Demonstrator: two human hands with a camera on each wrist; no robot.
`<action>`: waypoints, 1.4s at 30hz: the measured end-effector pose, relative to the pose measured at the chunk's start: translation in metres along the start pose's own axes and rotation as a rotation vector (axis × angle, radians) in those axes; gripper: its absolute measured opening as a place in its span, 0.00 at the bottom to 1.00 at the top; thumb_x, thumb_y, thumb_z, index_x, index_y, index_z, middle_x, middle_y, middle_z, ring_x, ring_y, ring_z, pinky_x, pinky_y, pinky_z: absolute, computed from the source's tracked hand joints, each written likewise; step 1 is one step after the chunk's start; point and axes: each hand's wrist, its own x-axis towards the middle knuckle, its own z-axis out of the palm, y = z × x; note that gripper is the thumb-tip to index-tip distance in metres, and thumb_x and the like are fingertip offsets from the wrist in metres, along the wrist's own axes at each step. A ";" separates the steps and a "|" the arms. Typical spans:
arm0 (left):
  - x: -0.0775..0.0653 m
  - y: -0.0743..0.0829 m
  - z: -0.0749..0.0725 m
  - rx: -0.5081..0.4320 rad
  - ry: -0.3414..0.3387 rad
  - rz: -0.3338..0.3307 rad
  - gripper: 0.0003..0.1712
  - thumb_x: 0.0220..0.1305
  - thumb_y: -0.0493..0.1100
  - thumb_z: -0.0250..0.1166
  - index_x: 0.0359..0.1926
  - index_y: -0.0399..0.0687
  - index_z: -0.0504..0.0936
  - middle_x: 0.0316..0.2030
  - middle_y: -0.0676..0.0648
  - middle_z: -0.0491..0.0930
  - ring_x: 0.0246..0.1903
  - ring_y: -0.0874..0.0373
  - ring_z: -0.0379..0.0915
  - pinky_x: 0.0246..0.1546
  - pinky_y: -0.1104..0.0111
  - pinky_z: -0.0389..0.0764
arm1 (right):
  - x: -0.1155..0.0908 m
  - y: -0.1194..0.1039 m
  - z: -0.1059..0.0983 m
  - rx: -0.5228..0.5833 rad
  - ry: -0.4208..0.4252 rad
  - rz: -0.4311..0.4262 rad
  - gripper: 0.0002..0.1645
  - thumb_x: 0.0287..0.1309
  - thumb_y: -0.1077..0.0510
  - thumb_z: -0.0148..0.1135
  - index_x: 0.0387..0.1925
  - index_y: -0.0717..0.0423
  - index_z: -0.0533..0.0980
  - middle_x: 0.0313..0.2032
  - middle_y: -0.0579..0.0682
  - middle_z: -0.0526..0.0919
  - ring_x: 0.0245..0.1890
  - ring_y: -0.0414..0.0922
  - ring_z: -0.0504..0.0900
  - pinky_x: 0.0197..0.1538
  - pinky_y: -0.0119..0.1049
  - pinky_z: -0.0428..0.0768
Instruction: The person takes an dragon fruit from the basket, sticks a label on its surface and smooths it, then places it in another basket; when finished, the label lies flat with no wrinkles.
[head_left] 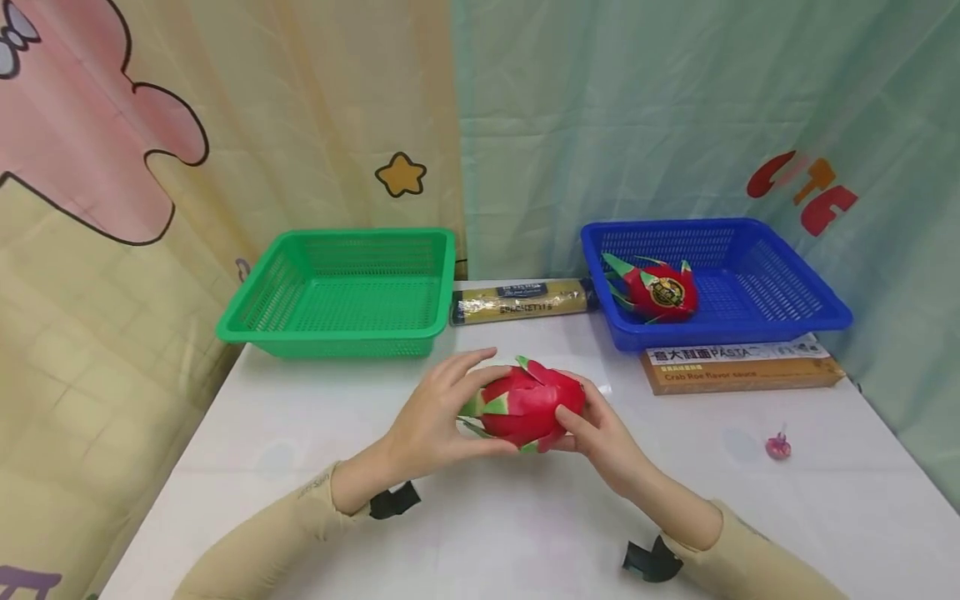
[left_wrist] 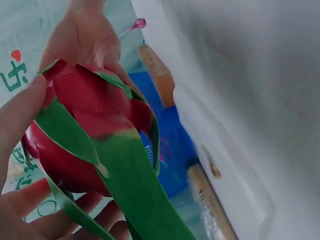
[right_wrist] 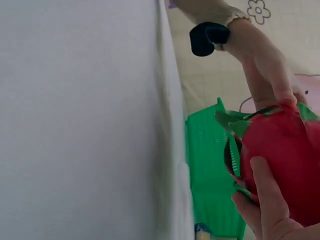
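Note:
Between both hands is a red dragon fruit (head_left: 534, 406) with green-tipped scales, held above the white table. My right hand (head_left: 611, 442) grips its right end, the thumb lying across the near side. Around its left, leafy end curve the thumb and fingers of my left hand (head_left: 442, 408). In the left wrist view, long green leaves on the dragon fruit (left_wrist: 85, 110) point toward the camera. The right wrist view shows the left thumb touching the dragon fruit (right_wrist: 280, 145). A second dragon fruit (head_left: 660, 290), bearing a black-and-gold sticker, lies in the blue basket (head_left: 817, 312).
A green basket (head_left: 337, 336) stands at the back left with nothing inside. Beside it lies a spaghetti packet (head_left: 525, 302), reaching the blue basket. An orange-brown pasta box (head_left: 742, 375) rests before the blue basket, and a small pink lollipop (head_left: 778, 447) lies at the right.

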 end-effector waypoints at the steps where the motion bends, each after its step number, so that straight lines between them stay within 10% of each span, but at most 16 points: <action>1: -0.006 -0.003 0.005 0.015 -0.031 -0.008 0.44 0.42 0.62 0.74 0.61 0.54 0.72 0.60 0.53 0.69 0.58 0.59 0.65 0.48 0.60 0.76 | -0.002 0.003 -0.001 -0.006 -0.019 0.014 0.35 0.64 0.58 0.55 0.67 0.56 0.51 0.62 0.62 0.60 0.56 0.53 0.70 0.47 0.44 0.79; 11: -0.044 -0.030 0.044 -0.199 -0.128 -0.132 0.43 0.41 0.63 0.74 0.61 0.61 0.73 0.54 0.59 0.75 0.51 0.64 0.71 0.44 0.66 0.77 | -0.001 0.028 -0.023 -0.373 -0.189 0.026 0.32 0.57 0.53 0.64 0.58 0.56 0.61 0.56 0.58 0.69 0.55 0.55 0.69 0.49 0.39 0.77; 20: -0.045 -0.034 0.048 -0.123 -0.231 -0.176 0.43 0.51 0.66 0.66 0.66 0.61 0.64 0.61 0.57 0.67 0.58 0.61 0.63 0.49 0.61 0.76 | 0.006 0.033 -0.041 -0.488 -0.346 -0.089 0.49 0.48 0.55 0.71 0.68 0.46 0.55 0.62 0.53 0.64 0.59 0.55 0.66 0.50 0.38 0.77; 42: -0.043 -0.042 0.045 -0.301 -0.424 -0.210 0.39 0.55 0.65 0.63 0.66 0.66 0.62 0.60 0.60 0.66 0.57 0.63 0.63 0.46 0.69 0.76 | 0.009 0.035 -0.052 -0.479 -0.439 -0.021 0.42 0.51 0.55 0.69 0.65 0.52 0.59 0.60 0.54 0.66 0.60 0.56 0.65 0.51 0.35 0.76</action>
